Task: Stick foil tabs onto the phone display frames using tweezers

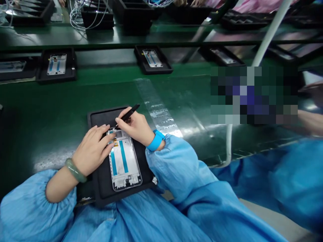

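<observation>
A smartphone mid-frame (131, 151), silvery with two blue strips, lies in a black foam tray (101, 191) in front of me. My left hand (92, 149) rests on its upper left part, fingers stretched out and touching the frame near a small golden flex cable (115, 143). In my right hand (137, 126) is a slim black pen-like tool (131, 112), pinched between thumb and fingers. Its lower end points at the frame's top edge; the tip is too small to make out, and I cannot tell whether it touches.
Beyond the green bench (63, 97), more black trays with phone frames, such as a middle tray (165, 71) and a left tray (55, 79), stand along a belt. Clear tape (161, 114) crosses the bench. A white pole (271, 33) rises at right, beside a co-worker's blue sleeve (297, 171).
</observation>
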Tool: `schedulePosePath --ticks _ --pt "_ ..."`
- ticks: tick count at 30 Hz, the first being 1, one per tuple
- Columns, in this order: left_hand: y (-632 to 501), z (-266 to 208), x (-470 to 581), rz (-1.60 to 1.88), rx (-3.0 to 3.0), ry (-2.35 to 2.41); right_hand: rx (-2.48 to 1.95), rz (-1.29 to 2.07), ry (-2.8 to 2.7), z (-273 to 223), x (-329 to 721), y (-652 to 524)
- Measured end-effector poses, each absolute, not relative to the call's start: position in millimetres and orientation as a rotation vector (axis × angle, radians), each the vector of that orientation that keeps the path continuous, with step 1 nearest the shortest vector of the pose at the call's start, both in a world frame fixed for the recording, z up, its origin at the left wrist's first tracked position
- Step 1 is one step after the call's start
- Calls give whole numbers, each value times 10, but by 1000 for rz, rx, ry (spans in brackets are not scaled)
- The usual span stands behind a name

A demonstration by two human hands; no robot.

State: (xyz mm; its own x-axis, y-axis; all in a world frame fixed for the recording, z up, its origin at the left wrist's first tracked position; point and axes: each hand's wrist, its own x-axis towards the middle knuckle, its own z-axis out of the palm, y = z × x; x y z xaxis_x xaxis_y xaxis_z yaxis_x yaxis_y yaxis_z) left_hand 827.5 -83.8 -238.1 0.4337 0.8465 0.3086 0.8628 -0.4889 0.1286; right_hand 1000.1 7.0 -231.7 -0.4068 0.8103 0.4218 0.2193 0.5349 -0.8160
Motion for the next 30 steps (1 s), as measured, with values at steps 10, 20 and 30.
schedulePosePath --ticks 10,20,30 --pt "-712 -2008 9202 -17 -2621 -1877 -794 604 -1514 -2004 10345 -189" --pt "-62 -1848 9445 366 -2402 -2130 -1200 254 -1210 -2204 11226 -204" --pt "1285 -1822 8796 203 -2133 -1998 -1295 250 -1261 -2475 11365 -88"
